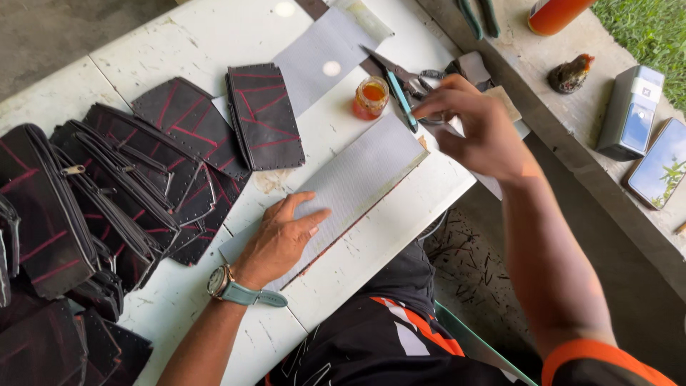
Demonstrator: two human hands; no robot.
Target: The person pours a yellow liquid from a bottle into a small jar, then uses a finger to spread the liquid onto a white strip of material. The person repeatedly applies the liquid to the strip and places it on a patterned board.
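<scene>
My left hand (280, 239) lies flat, fingers spread, on a long grey sheet of material (357, 179) that rests on the white table (400, 229). My right hand (480, 129) is at the sheet's far end, its fingers pinched on a teal-handled brush (400, 100). A small open jar of orange glue (371, 97) stands just left of the brush. Scissors (404, 71) lie behind the jar.
Stacks of black pieces with red stitching (128, 186) cover the table's left side, one (264, 114) near the middle. A second grey sheet (321, 53) lies at the back. On the concrete ledge sit a phone (661, 171), a grey box (632, 111) and an orange bottle (554, 14).
</scene>
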